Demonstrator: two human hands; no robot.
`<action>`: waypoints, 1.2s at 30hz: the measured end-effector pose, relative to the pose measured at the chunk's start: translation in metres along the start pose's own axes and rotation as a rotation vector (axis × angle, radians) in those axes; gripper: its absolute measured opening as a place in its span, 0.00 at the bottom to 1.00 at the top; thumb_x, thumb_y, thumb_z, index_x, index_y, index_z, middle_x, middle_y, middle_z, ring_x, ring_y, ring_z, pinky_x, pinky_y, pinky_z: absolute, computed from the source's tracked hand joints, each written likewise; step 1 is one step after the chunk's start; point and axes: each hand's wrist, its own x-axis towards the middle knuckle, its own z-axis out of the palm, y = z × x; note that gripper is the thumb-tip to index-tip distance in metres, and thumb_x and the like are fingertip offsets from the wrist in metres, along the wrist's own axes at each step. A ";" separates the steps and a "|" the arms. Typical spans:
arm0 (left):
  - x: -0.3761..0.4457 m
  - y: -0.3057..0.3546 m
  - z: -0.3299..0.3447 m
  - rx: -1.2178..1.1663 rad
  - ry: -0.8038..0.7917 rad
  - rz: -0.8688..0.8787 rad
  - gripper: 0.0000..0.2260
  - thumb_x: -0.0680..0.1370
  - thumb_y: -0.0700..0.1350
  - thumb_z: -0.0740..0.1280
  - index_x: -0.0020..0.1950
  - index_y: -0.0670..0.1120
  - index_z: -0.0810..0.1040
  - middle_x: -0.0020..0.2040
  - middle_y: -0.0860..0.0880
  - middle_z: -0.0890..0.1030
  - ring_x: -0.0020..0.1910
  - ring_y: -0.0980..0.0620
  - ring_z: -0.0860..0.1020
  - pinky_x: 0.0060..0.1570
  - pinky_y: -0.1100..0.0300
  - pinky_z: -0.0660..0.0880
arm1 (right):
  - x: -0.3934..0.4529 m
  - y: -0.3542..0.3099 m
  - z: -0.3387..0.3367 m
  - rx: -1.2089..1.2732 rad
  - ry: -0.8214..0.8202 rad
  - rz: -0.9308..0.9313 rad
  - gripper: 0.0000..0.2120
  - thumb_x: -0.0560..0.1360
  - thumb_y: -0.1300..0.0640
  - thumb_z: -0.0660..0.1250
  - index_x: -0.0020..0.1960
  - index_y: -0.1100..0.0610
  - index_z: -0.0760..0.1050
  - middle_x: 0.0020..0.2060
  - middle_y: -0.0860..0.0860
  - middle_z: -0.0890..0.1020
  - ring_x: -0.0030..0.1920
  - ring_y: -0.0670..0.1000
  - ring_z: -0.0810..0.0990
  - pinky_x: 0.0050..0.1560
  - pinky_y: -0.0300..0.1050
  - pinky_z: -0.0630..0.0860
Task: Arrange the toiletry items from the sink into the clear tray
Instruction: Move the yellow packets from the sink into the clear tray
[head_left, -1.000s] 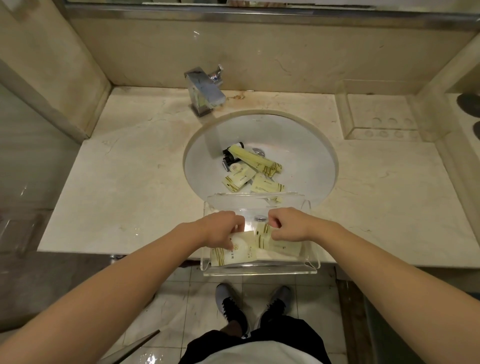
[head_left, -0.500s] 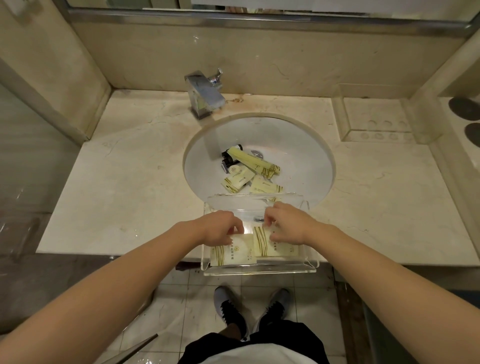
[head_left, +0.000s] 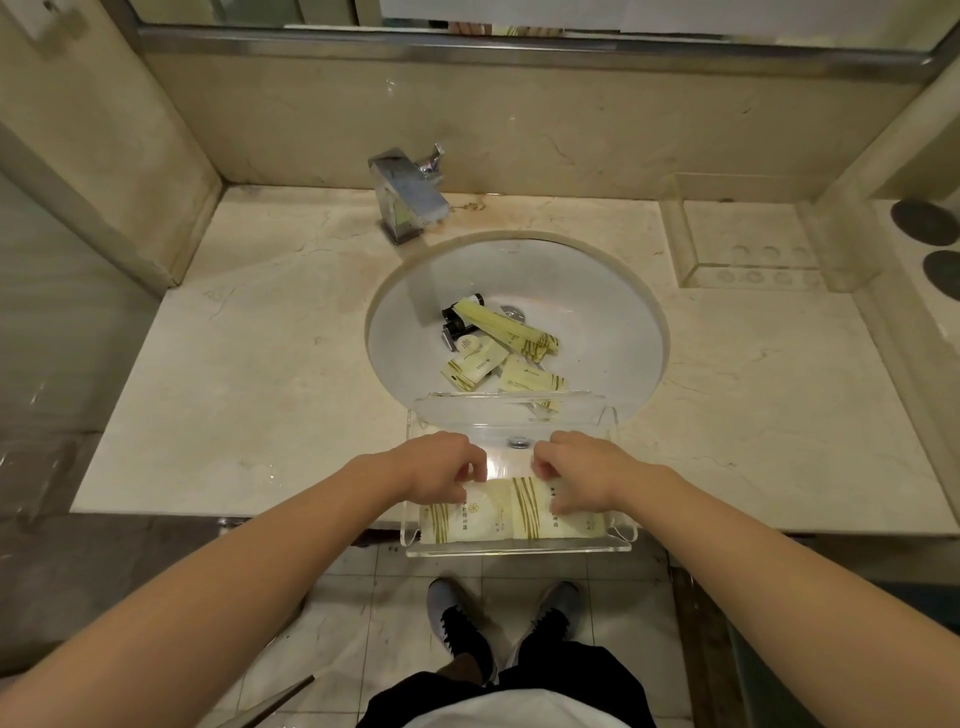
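At the near edge of the bench, at 6 o'clock from the sink, the clear tray sits with its front lip overhanging the floor. Two pale yellow sachets lie side by side inside the tray, against its front wall. The left hand is over the left sachet, fingers curled down and pinching its upper edge. The right hand is over the right sachet, fingers likewise curled and pinching its upper edge. Both forearms enter from the lower corners of the view. The rear wall of the tray stands upright and overlaps the near rim of the sink.

In the sink bowl, at 12 o'clock from the tray, the remaining items lie in a loose cluster near the drain: two flat sachets nearest the tray, a long yellow packet lying diagonally behind them, and small black bottles partly under the packet at its 9 o'clock side. The faucet stands at 11 o'clock from the bowl. A second clear tray rests on the bench at 2 o'clock, against the back wall.
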 end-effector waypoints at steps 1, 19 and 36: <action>0.000 0.000 0.001 -0.002 -0.001 0.002 0.14 0.74 0.43 0.69 0.59 0.47 0.76 0.46 0.52 0.72 0.44 0.53 0.72 0.44 0.61 0.69 | 0.000 0.000 0.001 -0.003 0.000 -0.004 0.14 0.67 0.52 0.73 0.47 0.49 0.68 0.47 0.48 0.74 0.45 0.50 0.73 0.45 0.44 0.74; 0.007 0.003 -0.030 -0.249 0.318 -0.013 0.06 0.75 0.47 0.68 0.50 0.47 0.79 0.38 0.53 0.77 0.36 0.57 0.73 0.36 0.68 0.67 | 0.007 -0.004 -0.025 0.004 0.368 -0.035 0.08 0.76 0.48 0.61 0.42 0.51 0.71 0.39 0.47 0.77 0.39 0.50 0.76 0.41 0.47 0.75; 0.084 -0.057 -0.080 -0.745 0.522 -0.554 0.08 0.76 0.44 0.65 0.38 0.45 0.72 0.40 0.46 0.76 0.44 0.44 0.77 0.53 0.50 0.77 | 0.088 0.057 -0.070 0.776 0.259 0.375 0.05 0.75 0.60 0.64 0.41 0.56 0.72 0.47 0.52 0.80 0.45 0.52 0.79 0.43 0.45 0.75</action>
